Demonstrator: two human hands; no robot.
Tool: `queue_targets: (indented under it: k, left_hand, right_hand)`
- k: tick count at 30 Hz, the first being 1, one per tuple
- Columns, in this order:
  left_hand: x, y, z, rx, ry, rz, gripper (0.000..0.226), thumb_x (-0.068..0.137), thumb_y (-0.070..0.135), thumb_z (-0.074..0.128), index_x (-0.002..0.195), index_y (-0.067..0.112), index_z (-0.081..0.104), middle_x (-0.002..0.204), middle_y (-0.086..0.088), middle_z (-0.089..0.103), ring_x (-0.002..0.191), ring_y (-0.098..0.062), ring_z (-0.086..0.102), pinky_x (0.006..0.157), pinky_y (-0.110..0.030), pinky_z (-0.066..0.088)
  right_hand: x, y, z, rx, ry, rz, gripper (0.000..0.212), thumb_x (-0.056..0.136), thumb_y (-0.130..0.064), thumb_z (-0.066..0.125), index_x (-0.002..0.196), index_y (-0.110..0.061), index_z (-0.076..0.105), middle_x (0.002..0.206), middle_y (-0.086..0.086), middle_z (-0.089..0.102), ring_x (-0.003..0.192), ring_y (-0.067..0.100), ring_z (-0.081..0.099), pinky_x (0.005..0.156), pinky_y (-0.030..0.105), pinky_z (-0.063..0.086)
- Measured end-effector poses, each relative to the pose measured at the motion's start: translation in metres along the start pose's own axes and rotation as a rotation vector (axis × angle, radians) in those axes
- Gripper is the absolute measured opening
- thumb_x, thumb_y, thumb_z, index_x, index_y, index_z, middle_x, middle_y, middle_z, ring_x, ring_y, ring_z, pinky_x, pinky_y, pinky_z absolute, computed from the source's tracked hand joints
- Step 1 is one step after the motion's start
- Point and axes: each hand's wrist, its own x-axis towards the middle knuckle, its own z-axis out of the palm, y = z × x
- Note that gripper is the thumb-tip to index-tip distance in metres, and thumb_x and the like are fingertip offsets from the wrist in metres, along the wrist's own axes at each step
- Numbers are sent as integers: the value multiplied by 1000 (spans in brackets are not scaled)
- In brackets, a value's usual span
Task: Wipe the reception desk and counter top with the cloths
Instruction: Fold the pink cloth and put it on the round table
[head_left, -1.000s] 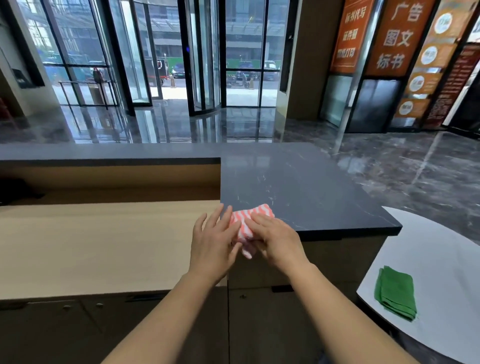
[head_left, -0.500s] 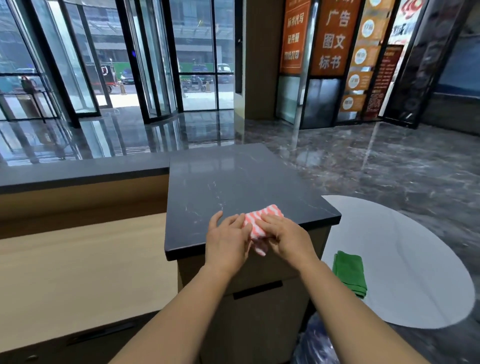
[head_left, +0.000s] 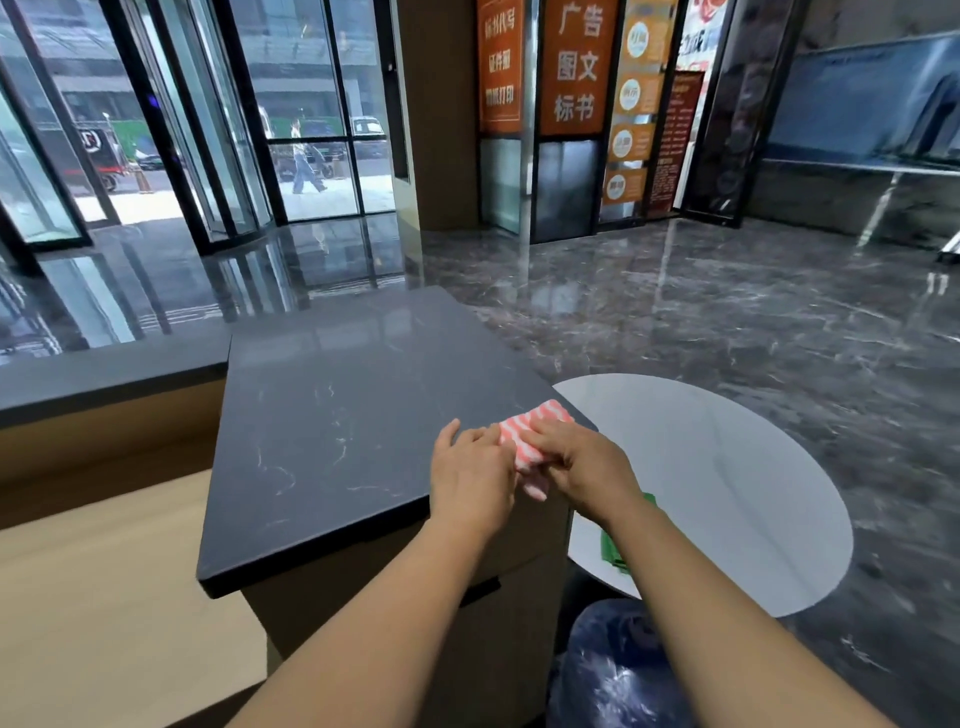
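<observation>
Dark stone counter top (head_left: 337, 426), near corner: fingers of the right hand (head_left: 582, 467) curl onto the pink-striped cloth (head_left: 527, 426), those of the left hand (head_left: 470, 470) lie straight against it. Probably best to tuck the flap (it droops off the edge), then sweep left.

left grip (head_left: 470, 470): flat, fingers straight | right grip (head_left: 587, 467): curled, pinching cloth (head_left: 540, 415) | forearms extended

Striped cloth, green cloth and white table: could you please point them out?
striped cloth (head_left: 540, 418): head view, far uncovered end.
green cloth (head_left: 612, 551): head view, visible edge.
white table (head_left: 727, 467): head view, bare top.
</observation>
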Motion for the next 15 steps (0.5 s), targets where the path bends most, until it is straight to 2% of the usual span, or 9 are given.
queue_targets:
  k: [4, 6, 8, 10, 12, 13, 15]
  left_hand:
    - [21, 13, 0, -45, -45, 19, 27, 93, 37, 48, 104, 21, 67, 117, 3, 60, 113, -21, 54, 109, -32, 24]
    - [35, 16, -1, -127, -63, 4, 33, 88, 47, 49, 92, 22, 69, 103, 2, 65, 101, -21, 60, 93, -32, 35]
    - [48, 13, -6, -228, -112, -65, 42, 80, 57, 50, 87, 20, 70, 90, 0, 69, 91, -22, 62, 81, -32, 40]
    - [61, 10, -8, -309, -151, -130, 37, 79, 54, 57, 94, 21, 67, 95, 2, 69, 97, -23, 61, 83, -34, 39]
    - [72, 9, -7, -360, -217, -201, 36, 77, 46, 63, 104, 22, 59, 103, 2, 66, 104, -23, 59, 84, -35, 39]
    - [79, 9, -5, -389, -253, -224, 31, 75, 41, 65, 98, 22, 56, 100, 2, 64, 101, -23, 60, 80, -34, 38]
    - [88, 12, -2, -449, -329, -248, 19, 73, 30, 65, 76, 21, 49, 85, 1, 62, 87, -23, 59, 73, -32, 37]
  right_hand:
    - [3, 15, -9, 5, 21, 67, 49, 92, -16, 60, 137, -35, 54, 150, -13, 42, 139, 13, 38, 102, 29, 40]
    - [5, 23, -12, -2, 27, 93, 52, 92, -14, 58, 139, -35, 51, 152, -15, 38, 142, 10, 32, 104, 27, 38]
    - [8, 30, -11, 25, 30, 119, 54, 90, -11, 58, 139, -34, 52, 151, -15, 39, 143, 10, 31, 108, 29, 36]
    - [12, 36, -7, 86, 44, 154, 57, 86, -4, 58, 135, -33, 56, 149, -13, 42, 143, 10, 31, 111, 33, 35]
    - [16, 38, -3, 226, 75, 202, 58, 81, 2, 57, 132, -26, 61, 148, -8, 46, 144, 8, 29, 114, 32, 32]
    - [18, 37, -3, 325, 111, 236, 57, 80, 3, 57, 130, -21, 62, 145, -4, 49, 143, 8, 31, 114, 28, 31]
    - [22, 37, -5, 533, 230, 342, 55, 80, 5, 58, 131, -14, 61, 134, -2, 56, 134, 13, 43, 102, 18, 34]
